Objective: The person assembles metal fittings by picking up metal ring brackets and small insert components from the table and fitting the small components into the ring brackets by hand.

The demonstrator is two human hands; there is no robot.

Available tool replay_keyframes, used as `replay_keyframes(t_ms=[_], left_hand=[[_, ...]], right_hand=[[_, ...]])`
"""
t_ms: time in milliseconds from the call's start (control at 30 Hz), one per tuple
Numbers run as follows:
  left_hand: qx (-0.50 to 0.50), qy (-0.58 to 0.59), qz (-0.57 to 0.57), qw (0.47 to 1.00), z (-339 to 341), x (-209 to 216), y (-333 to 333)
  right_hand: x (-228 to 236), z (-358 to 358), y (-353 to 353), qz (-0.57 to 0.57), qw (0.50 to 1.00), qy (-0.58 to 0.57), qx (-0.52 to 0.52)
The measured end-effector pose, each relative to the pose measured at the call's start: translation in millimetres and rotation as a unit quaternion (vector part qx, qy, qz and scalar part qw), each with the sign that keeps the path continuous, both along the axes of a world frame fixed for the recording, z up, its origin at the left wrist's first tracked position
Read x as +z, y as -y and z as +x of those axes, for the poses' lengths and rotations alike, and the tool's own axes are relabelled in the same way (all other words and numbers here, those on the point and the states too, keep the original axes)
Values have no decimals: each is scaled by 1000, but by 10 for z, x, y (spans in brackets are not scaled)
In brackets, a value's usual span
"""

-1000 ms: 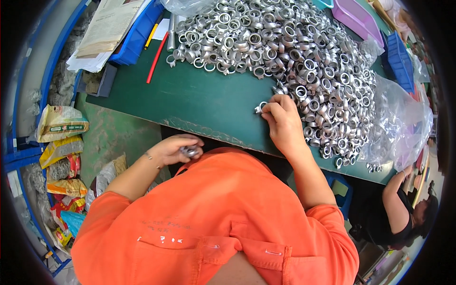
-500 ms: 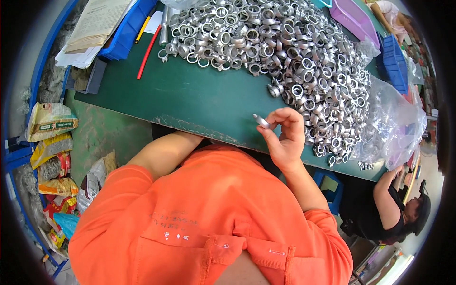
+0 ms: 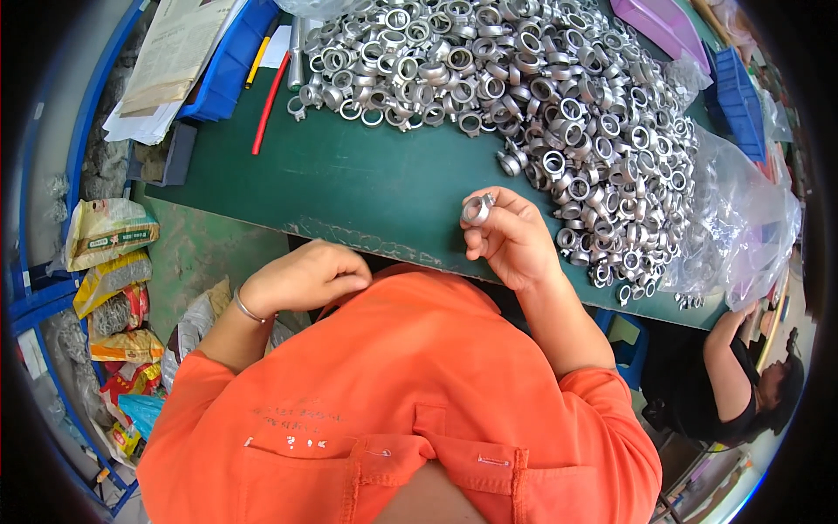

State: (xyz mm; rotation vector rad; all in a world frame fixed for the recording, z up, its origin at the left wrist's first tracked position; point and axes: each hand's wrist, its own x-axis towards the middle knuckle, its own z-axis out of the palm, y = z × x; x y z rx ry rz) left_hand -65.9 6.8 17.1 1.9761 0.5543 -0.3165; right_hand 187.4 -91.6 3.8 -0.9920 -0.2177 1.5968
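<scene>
Between the thumb and fingers of my right hand (image 3: 515, 240) is a small silver metal ring (image 3: 466, 212) with a little lug on its rim. That hand is raised over the near part of the green table (image 3: 375, 192). Beyond it spreads a big heap of similar metal rings (image 3: 572, 109). My left hand (image 3: 314, 273) hovers by the table's front edge, close to my orange shirt, with a bracelet at the wrist. Its fingers are curled together, and whatever they may hold is hidden.
A red stick (image 3: 271, 103), a yellow pen (image 3: 257, 61) and a metal rod (image 3: 296, 57) lie at the back left, near a blue bin (image 3: 231, 74) with papers. Plastic bags (image 3: 733, 218) border the heap's right side. Another person (image 3: 716, 375) works at the right.
My left hand has come up from below the table edge into view. My right hand has turned the ring so that its opening shows, shifting slightly left.
</scene>
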Motion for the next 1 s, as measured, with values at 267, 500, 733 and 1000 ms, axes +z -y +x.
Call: replay_keyframes(t_ms=[267,500,733,1000], left_hand=[[263,149,-347,888,760,185,94],[273,227,-325,877,949,143,230],[272,248,-302,880,917,88,210],[371,257,-622,639,758,-31,169]], right_hand=[[66,0,41,0,999,-31,27],[177,-169,130,78,953,288,-44],[166,-213,100,135,902,403,-81],[146,-125,-337,492,559,666,-43]])
